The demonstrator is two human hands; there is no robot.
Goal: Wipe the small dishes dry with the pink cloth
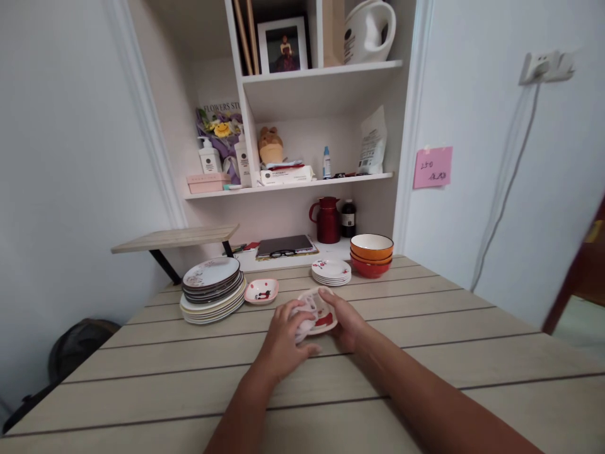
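two hands counted. the right hand (pixel 348 323) was grasping one small, shallow cream dish with red figure decoration (pixel 325 315), thumb over its rim. the left hand (pixel 282 340) was closed loosely around one crumpled white wipe (pixel 305 323), bunched against the dish; paper or fabric, could not tell. dish location: held tilted over the middle of the pale slatted wooden table (pixel 425 366), nearer than the stacks.

on the table: one shallow white dish with red-patterned rim (pixel 261 291), black and red print inside; beside it, one tall stack of round plates, dark-rimmed over white (pixel 212 290), exact number unclear; one stack of about four small white plates with red floral print (pixel 331 271); at least three round bowls, orange above red (pixel 371 255), nested, topmost white inside.

behind: one dark red jug (pixel 328 221) and one black bottle with pale label (pixel 348 219), contents hidden.
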